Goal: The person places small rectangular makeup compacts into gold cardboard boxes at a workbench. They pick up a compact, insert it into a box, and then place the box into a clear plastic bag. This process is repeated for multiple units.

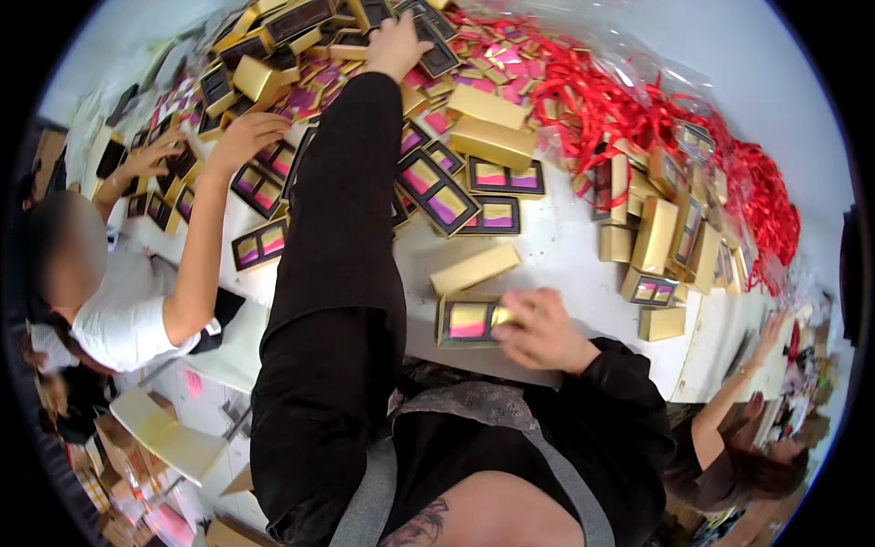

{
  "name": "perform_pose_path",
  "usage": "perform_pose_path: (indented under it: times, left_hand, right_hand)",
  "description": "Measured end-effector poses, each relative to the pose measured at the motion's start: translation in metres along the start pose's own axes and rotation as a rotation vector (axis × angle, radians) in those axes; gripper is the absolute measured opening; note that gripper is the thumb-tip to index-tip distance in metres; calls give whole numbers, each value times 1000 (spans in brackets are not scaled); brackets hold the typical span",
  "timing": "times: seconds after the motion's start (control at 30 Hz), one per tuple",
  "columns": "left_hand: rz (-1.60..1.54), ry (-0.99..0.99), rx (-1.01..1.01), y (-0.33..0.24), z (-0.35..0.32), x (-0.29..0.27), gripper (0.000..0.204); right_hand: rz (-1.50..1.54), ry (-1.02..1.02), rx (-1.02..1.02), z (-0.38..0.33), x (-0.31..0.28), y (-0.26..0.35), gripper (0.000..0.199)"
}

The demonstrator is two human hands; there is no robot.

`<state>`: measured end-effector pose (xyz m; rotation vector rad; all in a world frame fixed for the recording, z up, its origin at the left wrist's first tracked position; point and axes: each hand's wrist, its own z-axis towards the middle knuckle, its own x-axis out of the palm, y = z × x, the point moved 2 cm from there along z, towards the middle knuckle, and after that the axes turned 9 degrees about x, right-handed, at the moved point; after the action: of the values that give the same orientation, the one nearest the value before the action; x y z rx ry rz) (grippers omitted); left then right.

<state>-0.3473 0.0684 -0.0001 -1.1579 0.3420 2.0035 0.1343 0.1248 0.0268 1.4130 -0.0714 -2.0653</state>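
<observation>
My left hand point(397, 44) reaches far across the white table point(556, 246) in a black sleeve, its fingers down on the heap of gold and black boxes point(301, 27) at the far side. My right hand point(540, 330) rests at the near edge, gripping the right end of a gold box tray point(467, 321) with a pink and yellow insert. A closed gold lid point(474, 268) lies just beyond that tray.
Open black trays with pink and yellow inserts point(439, 193) cover the middle. Stacked gold boxes point(665, 239) stand at the right, beside a pile of red ribbon point(620, 100). A person in a white shirt point(128, 319) reaches in from the left. Another person's arm point(743, 378) shows at the lower right.
</observation>
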Motion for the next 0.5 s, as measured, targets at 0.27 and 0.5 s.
perform_pose_path:
  times: [0.27, 0.5]
  left_hand:
    - [-222, 306, -69, 21, -3, -52, 32]
    - [-412, 11, -76, -5, -27, -115, 40]
  right_hand:
    - [-134, -201, 306, 100, 16, -87, 23]
    - [187, -94, 678, 173, 1, -152, 25]
